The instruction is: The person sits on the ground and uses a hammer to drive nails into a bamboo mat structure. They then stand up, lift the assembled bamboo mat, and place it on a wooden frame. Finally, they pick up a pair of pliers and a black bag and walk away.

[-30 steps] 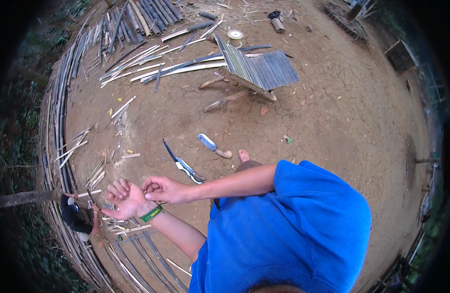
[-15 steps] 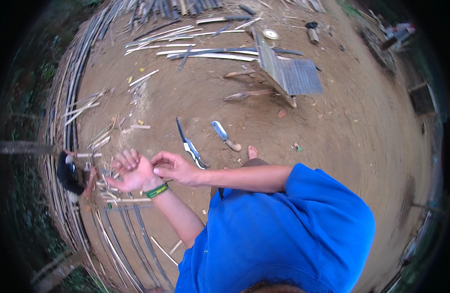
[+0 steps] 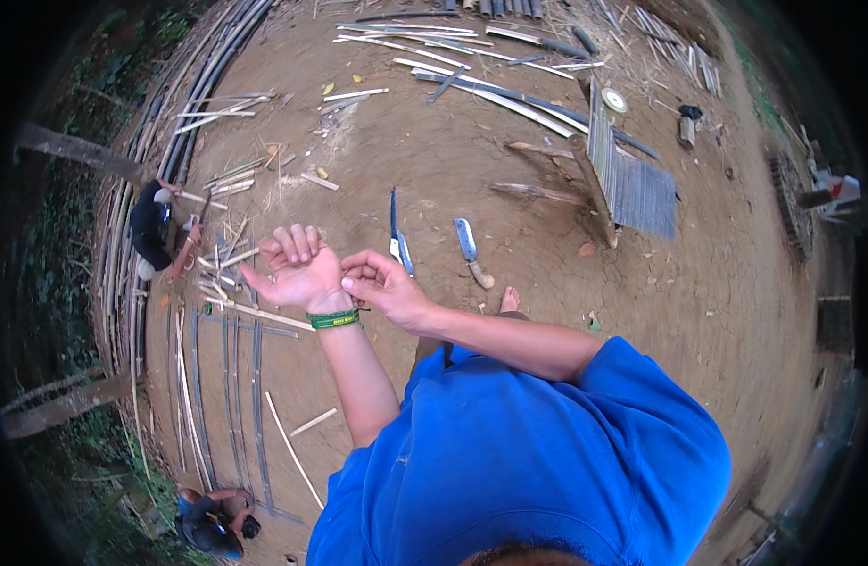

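My left hand is held palm up in front of my body, holding nothing, its fingers spread and slightly bent. Around that wrist sits a green woven bracelet with yellow marks. My right hand comes across from the right, thumb and forefinger pinched together beside the left wrist, just above the bracelet. Whatever the pinch holds is too small to make out. On the dirt beyond the hands lie a narrow dark-bladed tool with a white and blue part, its near end hidden by my right hand, and a broad-bladed knife with a curved wooden handle.
A slanted bench of split bamboo stands far right. Bamboo strips lie scattered beyond, and dark bamboo poles at lower left. One person crouches among cut pieces at left; another person bends at lower left.
The view has shifted, so the ground things appear farther right and the second person shows at lower left. Both hands keep nearly the same pose, slightly higher and farther right in the picture.
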